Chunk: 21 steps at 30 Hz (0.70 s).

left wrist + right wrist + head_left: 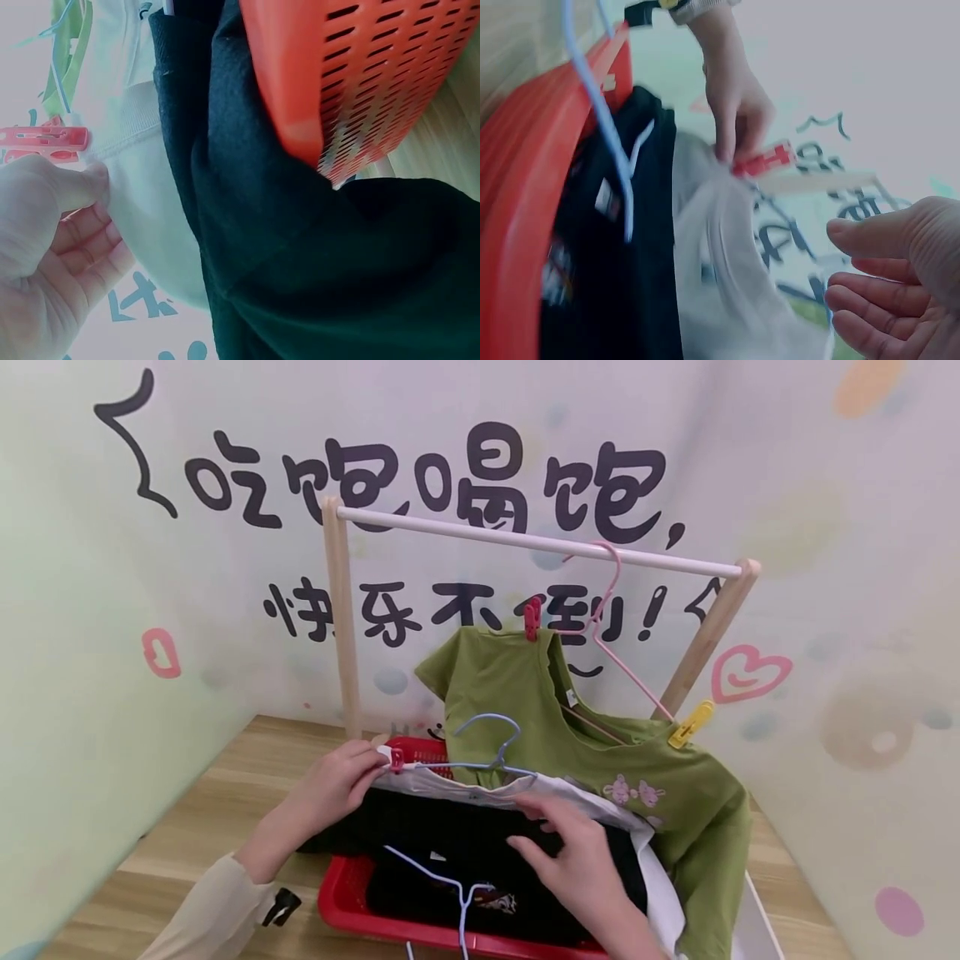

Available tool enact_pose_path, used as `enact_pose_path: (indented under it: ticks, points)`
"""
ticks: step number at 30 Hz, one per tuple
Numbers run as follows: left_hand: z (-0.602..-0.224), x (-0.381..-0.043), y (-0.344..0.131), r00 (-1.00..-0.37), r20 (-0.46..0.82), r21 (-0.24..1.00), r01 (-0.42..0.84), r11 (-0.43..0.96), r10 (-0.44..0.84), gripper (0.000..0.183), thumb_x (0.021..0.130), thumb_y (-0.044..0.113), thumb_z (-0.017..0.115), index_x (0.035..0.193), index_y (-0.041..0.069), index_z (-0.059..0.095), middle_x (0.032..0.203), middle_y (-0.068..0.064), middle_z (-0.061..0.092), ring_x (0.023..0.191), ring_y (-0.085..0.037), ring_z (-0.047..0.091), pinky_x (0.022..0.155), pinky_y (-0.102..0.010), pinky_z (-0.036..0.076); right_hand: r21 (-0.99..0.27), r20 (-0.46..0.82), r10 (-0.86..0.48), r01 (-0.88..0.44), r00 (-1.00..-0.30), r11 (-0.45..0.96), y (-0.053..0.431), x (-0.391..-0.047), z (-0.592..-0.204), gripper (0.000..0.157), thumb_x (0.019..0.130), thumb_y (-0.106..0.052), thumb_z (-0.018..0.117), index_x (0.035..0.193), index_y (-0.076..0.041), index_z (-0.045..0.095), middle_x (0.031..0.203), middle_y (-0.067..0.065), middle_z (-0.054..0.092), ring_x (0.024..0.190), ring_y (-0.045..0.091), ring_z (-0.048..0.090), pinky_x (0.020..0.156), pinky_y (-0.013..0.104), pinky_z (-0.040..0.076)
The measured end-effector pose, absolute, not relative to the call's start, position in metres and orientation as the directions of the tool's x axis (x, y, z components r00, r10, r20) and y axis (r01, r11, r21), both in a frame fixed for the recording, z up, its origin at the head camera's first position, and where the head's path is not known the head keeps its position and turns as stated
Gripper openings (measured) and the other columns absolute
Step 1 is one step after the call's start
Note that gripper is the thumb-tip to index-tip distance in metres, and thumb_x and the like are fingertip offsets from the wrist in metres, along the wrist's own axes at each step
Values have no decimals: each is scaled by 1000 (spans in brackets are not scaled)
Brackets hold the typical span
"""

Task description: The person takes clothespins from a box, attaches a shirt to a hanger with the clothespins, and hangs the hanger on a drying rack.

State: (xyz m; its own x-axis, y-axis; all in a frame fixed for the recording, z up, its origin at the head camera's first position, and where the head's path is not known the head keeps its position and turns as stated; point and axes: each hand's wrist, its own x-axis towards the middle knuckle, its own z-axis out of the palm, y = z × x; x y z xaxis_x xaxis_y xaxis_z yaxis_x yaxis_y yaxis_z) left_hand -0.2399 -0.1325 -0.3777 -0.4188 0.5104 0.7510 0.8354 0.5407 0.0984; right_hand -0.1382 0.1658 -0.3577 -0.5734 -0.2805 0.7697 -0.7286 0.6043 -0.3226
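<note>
My left hand point(330, 789) pinches the shoulder of a white shirt point(146, 202) between thumb and fingers, right beside a red clothespin point(397, 760). This clothespin clips the shirt to a light-blue hanger point(510, 741), whose hook points up. My right hand point(581, 864) hovers in front of the shirt with parted, relaxed fingers and holds nothing, as the right wrist view also shows. Black clothing point(510, 835) lies below the shirt in a red basket point(341, 893). Another light-blue hanger point(463, 914) lies over the black clothing.
Behind the basket stands a rack with wooden posts point(341, 627) and a white rod point(465, 532). A green shirt point(495, 693) hangs there on a pink hanger point(630, 672), with red and yellow clothespins point(692, 724). A white edge point(761, 914) shows at right on the wooden table point(187, 827).
</note>
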Motion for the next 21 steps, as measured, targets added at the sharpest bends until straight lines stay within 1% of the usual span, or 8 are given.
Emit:
enact_pose_path:
  ticks: [2,6,10,13,16,19,21]
  points:
    - [-378,-240,-133,-427,747,100,831,548,510,22,67,-10,76,85,0,67,85,-10,64,76,-20,60,66,-37,55,-314,782,-252,-710,-570,631,180,-131,-359,50,58,3,83,104,-7,66,91,0,65,79,13,61,67,17,48]
    - [-377,-240,-134,-442,738,112,825,554,510,22,68,-9,76,86,0,68,85,-9,64,76,-19,59,66,-36,55,-333,771,-185,-634,-609,698,205,-116,-363,54,55,6,84,104,-10,67,93,-3,65,79,11,60,68,14,46]
    - [-377,-239,-134,-453,733,120,820,560,507,23,68,-9,76,87,1,68,85,-9,64,75,-19,59,67,-36,55,-349,747,-125,-545,-653,762,226,-105,-369,53,54,7,84,102,-11,67,89,-3,66,77,8,59,66,11,46]
    - [-377,-239,-134,-452,735,116,818,564,505,23,67,-9,76,86,0,68,85,-10,64,76,-20,60,67,-37,55,-344,745,-94,-501,-660,794,242,-100,-375,53,53,9,83,100,-10,68,86,0,67,75,4,59,64,10,46]
    - [-376,-238,-134,-445,741,109,819,563,503,23,67,-10,77,86,0,68,85,-10,64,76,-20,60,67,-37,55,-359,747,-55,-471,-663,806,260,-96,-383,50,54,13,81,97,-7,69,85,4,68,74,0,58,61,10,46]
    - [-376,-237,-134,-431,750,102,825,556,502,23,66,-10,77,84,0,68,84,-9,64,75,-20,59,66,-37,55,-401,730,-15,-446,-683,800,278,-93,-393,43,57,20,76,93,-2,68,82,7,67,70,-4,57,59,8,45]
    - [-375,-237,-134,-423,755,96,828,553,502,23,66,-10,77,84,0,67,83,-9,64,74,-20,59,66,-37,55,-429,710,12,-419,-704,800,291,-92,-401,38,60,23,70,90,0,68,81,3,67,69,-8,55,58,7,44]
